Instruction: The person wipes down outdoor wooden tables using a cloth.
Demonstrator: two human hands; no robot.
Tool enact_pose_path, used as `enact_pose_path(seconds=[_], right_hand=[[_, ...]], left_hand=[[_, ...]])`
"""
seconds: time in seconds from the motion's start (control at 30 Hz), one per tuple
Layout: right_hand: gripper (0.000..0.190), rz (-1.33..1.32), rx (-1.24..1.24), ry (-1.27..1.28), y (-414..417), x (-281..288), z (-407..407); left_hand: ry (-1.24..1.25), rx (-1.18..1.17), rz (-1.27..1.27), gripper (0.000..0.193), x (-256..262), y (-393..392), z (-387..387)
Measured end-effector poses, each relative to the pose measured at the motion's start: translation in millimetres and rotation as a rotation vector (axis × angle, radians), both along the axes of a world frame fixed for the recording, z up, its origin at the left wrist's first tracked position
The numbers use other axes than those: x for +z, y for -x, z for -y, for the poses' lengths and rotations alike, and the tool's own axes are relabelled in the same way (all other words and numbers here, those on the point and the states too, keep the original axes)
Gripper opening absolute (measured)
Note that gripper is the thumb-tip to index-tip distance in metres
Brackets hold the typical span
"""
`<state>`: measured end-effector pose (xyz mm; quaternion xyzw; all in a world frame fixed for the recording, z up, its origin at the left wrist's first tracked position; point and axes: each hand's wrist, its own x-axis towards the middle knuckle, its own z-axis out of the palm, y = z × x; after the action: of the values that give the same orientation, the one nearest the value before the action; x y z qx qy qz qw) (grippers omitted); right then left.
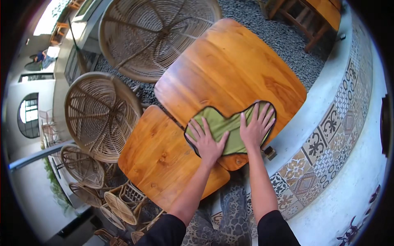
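A green cloth with a dark edging [229, 133] lies spread over the near corner of a varnished wooden table [234, 67]. Flat on its left part rests my left hand [209, 143], fingers spread. My right hand [256, 129] presses flat on the right part, its fingers also apart and pointing away from me. Neither hand grips the cloth; both palms touch it from above. Some wrinkles run across the fabric between them. The cloth's left end reaches the gap beside a second wooden table [163, 156].
Large round rattan chairs [160, 30] [103, 117] stand left of the tables, with smaller rattan chairs [83, 166] nearer. Grey gravel [255, 24] covers the ground behind. Patterned tiles [317, 147] curve along the right. A wooden stool [304, 24] stands at upper right. A person [46, 58] sits far off.
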<state>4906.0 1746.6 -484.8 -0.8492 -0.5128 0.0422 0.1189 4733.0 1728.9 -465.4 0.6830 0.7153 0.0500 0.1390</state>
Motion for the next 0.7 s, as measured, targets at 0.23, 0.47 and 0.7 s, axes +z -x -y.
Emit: enact_pose_path(seconds=[0.23, 0.47, 0.7], right_hand=[[0.082, 0.084, -0.208, -0.040, -66.8, -19.0, -104.1], [0.084, 0.094, -0.178, -0.038, -71.7, -7.5, -146.0], [0.078, 0.130, -0.177, -0.036, -72.4, -17.4, -134.1]], left_hand=[[-0.083, -0.008, -0.063, 0.121, -8.6, -68.9, -125.2], [-0.071, 0.059, -0.070, 0.107, 0.2, -69.2, -153.7], [-0.021, 0.101, -0.066, 0.101, -4.7, -73.3, -146.0]])
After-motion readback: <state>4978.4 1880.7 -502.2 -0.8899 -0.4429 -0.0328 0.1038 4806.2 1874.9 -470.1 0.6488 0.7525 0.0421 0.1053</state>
